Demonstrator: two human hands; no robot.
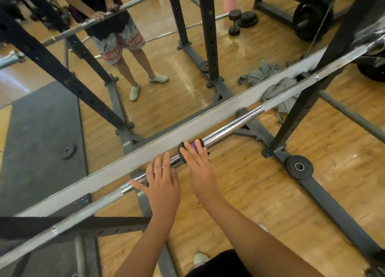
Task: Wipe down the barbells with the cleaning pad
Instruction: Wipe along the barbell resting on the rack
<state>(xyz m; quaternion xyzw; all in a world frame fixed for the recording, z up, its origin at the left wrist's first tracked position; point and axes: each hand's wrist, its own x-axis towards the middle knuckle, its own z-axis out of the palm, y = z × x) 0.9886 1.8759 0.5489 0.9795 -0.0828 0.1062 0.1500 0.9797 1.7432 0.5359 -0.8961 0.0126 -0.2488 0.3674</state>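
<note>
A chrome barbell (229, 129) lies across a dark rack, running from the lower left to the upper right in front of a wall mirror. A black and purple cleaning pad (193, 145) is folded over the bar near its middle. My right hand (200, 168) lies on the pad with straight fingers pressing it onto the bar. Just to its left, my left hand (164, 185) rests on the bare bar with its fingers spread. The mirror shows my reflection with both hands on the bar.
A grey mirror frame (145, 151) runs right behind the bar. A rack upright (302, 110) stands at the right, with a small black plate (299, 167) on its floor rail. A grey cloth (281, 89) lies beyond the bar. The floor is wood.
</note>
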